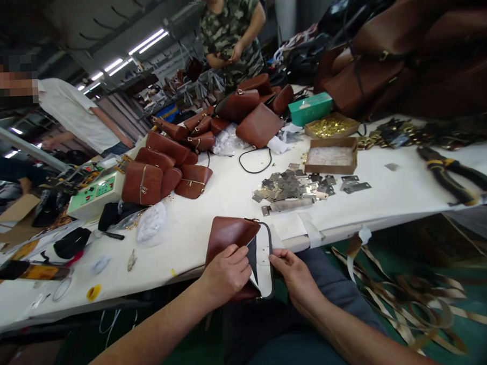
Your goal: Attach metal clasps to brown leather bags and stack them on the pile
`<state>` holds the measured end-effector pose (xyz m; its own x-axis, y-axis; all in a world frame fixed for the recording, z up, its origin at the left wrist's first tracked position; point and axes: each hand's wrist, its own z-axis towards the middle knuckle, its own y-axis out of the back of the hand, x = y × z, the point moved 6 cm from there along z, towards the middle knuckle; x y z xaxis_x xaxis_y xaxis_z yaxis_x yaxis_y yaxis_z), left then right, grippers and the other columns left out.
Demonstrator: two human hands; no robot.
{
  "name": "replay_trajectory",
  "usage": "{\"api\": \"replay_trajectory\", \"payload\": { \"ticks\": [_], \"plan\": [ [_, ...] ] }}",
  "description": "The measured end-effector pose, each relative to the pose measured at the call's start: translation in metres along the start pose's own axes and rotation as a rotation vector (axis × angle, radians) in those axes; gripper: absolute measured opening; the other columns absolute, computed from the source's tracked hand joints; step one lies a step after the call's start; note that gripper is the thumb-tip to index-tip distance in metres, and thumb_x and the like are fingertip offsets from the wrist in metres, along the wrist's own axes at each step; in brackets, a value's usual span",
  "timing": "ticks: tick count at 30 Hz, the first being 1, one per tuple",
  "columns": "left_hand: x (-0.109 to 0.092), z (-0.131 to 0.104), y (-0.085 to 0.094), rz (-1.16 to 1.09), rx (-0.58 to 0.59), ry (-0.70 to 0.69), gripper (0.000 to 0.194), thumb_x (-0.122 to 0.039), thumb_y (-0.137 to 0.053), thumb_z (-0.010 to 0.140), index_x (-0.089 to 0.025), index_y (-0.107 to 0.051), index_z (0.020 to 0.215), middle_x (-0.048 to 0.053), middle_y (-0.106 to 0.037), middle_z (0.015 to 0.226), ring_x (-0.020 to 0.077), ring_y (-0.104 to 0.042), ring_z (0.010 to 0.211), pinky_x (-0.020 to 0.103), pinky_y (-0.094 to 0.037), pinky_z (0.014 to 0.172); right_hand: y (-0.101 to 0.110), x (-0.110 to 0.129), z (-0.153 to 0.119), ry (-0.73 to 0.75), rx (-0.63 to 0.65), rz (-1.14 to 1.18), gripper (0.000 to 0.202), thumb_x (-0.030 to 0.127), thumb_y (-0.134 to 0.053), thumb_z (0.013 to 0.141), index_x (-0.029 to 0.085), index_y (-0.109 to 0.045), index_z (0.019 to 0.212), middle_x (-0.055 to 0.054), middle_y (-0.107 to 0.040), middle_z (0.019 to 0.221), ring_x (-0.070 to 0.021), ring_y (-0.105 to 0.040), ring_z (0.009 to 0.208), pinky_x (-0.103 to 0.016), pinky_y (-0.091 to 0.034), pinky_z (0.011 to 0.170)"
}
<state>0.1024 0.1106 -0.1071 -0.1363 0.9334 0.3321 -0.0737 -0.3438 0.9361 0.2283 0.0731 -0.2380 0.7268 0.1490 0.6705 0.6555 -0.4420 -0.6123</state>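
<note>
A brown leather bag (229, 230) lies at the table's front edge, partly over my lap, its mouth spread to show a white panel (264, 246) and a dark lining. My left hand (229, 272) is closed on the bag's near side, fingers curled at the opening. Between thumb and fingers, my right hand (289, 266) pinches the dark edge of the white panel. Just beyond the bag lies a pile of thin metal plates (288, 186). The bag's lower end is partly behind my left hand and wrist.
Finished-looking brown bags (142, 181) are heaped at the back left. A cardboard tray (331, 156), gold fittings (330, 126), a green box (311, 108) and pliers (455, 173) lie to the right. Cut strips (410, 304) cover the floor. Two people stand beyond the table.
</note>
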Motion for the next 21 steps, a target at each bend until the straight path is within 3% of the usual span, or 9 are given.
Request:
{"api": "replay_trajectory", "payload": {
  "ticks": [2, 4, 7, 9, 10, 12, 15, 19, 21],
  "plan": [
    [-0.002, -0.004, -0.011, -0.040, 0.023, 0.055, 0.022, -0.014, -0.051, 0.103, -0.012, -0.072, 0.096, 0.008, -0.074, 0.098, 0.0240, -0.064, 0.122, 0.040, -0.045, 0.109, 0.002, -0.003, 0.004, 0.028, -0.025, -0.027, 0.047, 0.045, -0.092, 0.070, 0.019, -0.061, 0.093, -0.001, -0.069, 0.079, -0.0162, -0.058, 0.074, -0.028, -0.046, 0.071],
    [-0.004, -0.007, -0.016, -0.110, 0.098, 0.116, 0.027, -0.021, -0.051, 0.104, -0.010, -0.070, 0.120, 0.012, -0.072, 0.126, 0.0255, -0.055, 0.138, 0.043, -0.038, 0.118, 0.004, -0.004, 0.007, 0.049, -0.058, -0.041, 0.048, 0.045, -0.092, 0.069, 0.020, -0.056, 0.089, 0.002, -0.066, 0.076, -0.0148, -0.056, 0.071, -0.027, -0.045, 0.069],
    [-0.005, -0.009, -0.018, -0.261, 0.248, 0.195, 0.069, -0.058, -0.054, 0.100, -0.006, -0.055, 0.145, 0.018, -0.054, 0.154, 0.0297, -0.033, 0.155, 0.049, -0.022, 0.130, 0.006, -0.003, 0.009, 0.066, -0.116, -0.065, 0.052, 0.047, -0.093, 0.066, 0.022, -0.050, 0.082, 0.004, -0.060, 0.071, -0.0142, -0.051, 0.067, -0.027, -0.043, 0.065],
    [-0.004, -0.011, -0.020, -0.334, 0.336, 0.225, 0.104, -0.083, -0.058, 0.083, -0.005, -0.048, 0.152, 0.021, -0.045, 0.160, 0.0367, -0.020, 0.160, 0.055, -0.012, 0.132, 0.006, -0.002, 0.010, 0.076, -0.143, -0.090, 0.054, 0.048, -0.093, 0.064, 0.022, -0.048, 0.080, 0.004, -0.058, 0.070, -0.0145, -0.051, 0.066, -0.028, -0.043, 0.065],
    [-0.003, -0.012, -0.021, -0.353, 0.374, 0.233, 0.116, -0.088, -0.063, 0.074, -0.007, -0.045, 0.155, 0.022, -0.041, 0.162, 0.0410, -0.016, 0.160, 0.058, -0.010, 0.131, 0.007, -0.002, 0.010, 0.082, -0.154, -0.107, 0.054, 0.049, -0.093, 0.064, 0.022, -0.048, 0.079, 0.004, -0.058, 0.070, -0.0146, -0.050, 0.066, -0.028, -0.043, 0.065],
    [-0.003, -0.013, -0.027, -0.362, 0.458, 0.246, 0.124, -0.083, -0.077, 0.064, -0.011, -0.041, 0.158, 0.022, -0.034, 0.166, 0.0482, -0.014, 0.158, 0.063, -0.011, 0.130, 0.008, -0.001, 0.011, 0.094, -0.178, -0.149, 0.053, 0.050, -0.091, 0.065, 0.022, -0.049, 0.079, 0.004, -0.057, 0.069, -0.0145, -0.049, 0.065, -0.028, -0.041, 0.063],
    [-0.003, -0.014, -0.035, -0.365, 0.542, 0.257, 0.113, -0.059, -0.085, 0.071, -0.015, -0.035, 0.162, 0.022, -0.029, 0.168, 0.0506, -0.017, 0.157, 0.065, -0.014, 0.128, 0.009, -0.002, 0.012, 0.106, -0.200, -0.201, 0.049, 0.049, -0.089, 0.068, 0.022, -0.050, 0.078, 0.005, -0.052, 0.065, -0.0132, -0.043, 0.061, -0.027, -0.035, 0.058],
    [-0.001, -0.014, -0.036, -0.420, 0.500, 0.264, 0.098, -0.048, -0.077, 0.078, -0.016, -0.035, 0.162, 0.018, -0.016, 0.173, 0.0502, -0.016, 0.157, 0.064, -0.015, 0.129, 0.006, -0.003, 0.010, 0.097, -0.176, -0.207, 0.049, 0.050, -0.088, 0.070, 0.022, -0.049, 0.077, 0.005, -0.051, 0.062, -0.0122, -0.043, 0.057, -0.026, -0.035, 0.057],
    [0.002, -0.014, -0.037, -0.454, 0.487, 0.276, 0.094, -0.045, -0.075, 0.078, -0.018, -0.039, 0.160, 0.015, -0.018, 0.173, 0.0496, -0.020, 0.156, 0.064, -0.017, 0.129, 0.005, 0.002, 0.008, 0.055, -0.127, -0.271, 0.049, 0.054, -0.087, 0.071, 0.022, -0.051, 0.077, 0.005, -0.054, 0.062, -0.0136, -0.048, 0.056, -0.027, -0.039, 0.057]
  ]
}}
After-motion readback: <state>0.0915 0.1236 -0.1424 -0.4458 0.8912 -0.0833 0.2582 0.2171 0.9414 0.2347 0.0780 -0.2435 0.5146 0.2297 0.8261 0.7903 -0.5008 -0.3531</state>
